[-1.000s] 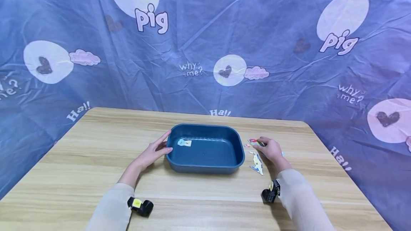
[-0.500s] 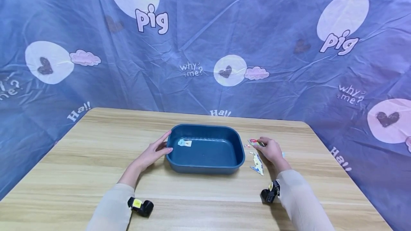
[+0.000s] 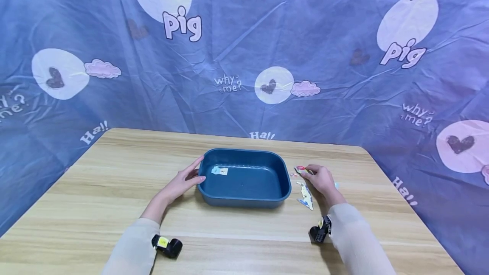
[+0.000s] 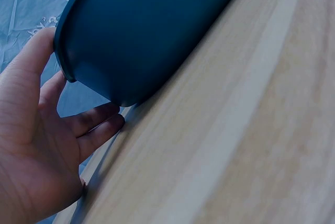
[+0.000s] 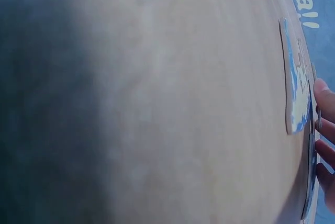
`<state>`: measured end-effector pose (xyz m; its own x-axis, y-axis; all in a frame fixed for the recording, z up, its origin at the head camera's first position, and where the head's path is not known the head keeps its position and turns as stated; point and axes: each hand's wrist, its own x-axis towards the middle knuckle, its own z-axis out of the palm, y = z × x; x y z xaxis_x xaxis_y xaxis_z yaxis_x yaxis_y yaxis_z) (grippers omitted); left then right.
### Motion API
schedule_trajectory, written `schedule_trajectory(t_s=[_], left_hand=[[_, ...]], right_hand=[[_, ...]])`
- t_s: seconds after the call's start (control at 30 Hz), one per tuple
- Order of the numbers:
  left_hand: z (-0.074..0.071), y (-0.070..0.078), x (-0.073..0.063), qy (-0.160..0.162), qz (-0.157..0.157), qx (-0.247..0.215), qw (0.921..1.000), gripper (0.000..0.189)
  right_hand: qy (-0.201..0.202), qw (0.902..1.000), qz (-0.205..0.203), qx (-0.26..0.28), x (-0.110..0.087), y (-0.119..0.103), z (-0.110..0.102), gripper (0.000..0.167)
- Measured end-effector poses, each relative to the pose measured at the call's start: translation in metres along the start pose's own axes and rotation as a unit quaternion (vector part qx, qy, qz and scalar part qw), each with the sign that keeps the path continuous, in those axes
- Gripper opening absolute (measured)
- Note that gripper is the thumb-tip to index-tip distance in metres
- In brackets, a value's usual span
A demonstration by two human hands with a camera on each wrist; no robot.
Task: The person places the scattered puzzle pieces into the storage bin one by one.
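Blue plastic makes up the big tub (image 3: 244, 203), and it sits in the middle of the wooden table (image 3: 244, 243). The left hand (image 3: 181, 183) touches the tub's left end. Its grip is loose, with the fingers spread wide and the thumb by the rim. It has not moved since the earlier picture.

On the other side of the tub, the right hand (image 3: 322, 179) has a pinching grip on a red and green piece (image 3: 300, 168). A second ago this flat piece lies down on the table. Now it seems to tip up a little, and a dark edge shows. The hand itself stays in nearly the same spot.

A tiny pink piece (image 3: 293, 175) lies just beside it, close to the tub. A long white and blue piece (image 3: 307, 198) lies nearer the person, and a light blue bit (image 3: 336, 185) peeks out behind the right wrist. Inside the tub, a pale blue and white piece (image 3: 219, 170) lies at the left, same as before.
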<state>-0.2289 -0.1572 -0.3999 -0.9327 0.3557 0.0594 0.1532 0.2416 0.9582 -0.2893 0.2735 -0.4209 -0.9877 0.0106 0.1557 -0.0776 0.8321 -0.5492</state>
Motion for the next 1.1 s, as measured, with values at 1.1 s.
schedule_trajectory(t_s=[1.1], left_hand=[[0.003,-0.002,0.000,0.010,0.002,0.001,1.0000,0.063]], right_hand=[[0.030,0.9964,-0.062,0.049,0.010,-0.041,-0.031,0.035]])
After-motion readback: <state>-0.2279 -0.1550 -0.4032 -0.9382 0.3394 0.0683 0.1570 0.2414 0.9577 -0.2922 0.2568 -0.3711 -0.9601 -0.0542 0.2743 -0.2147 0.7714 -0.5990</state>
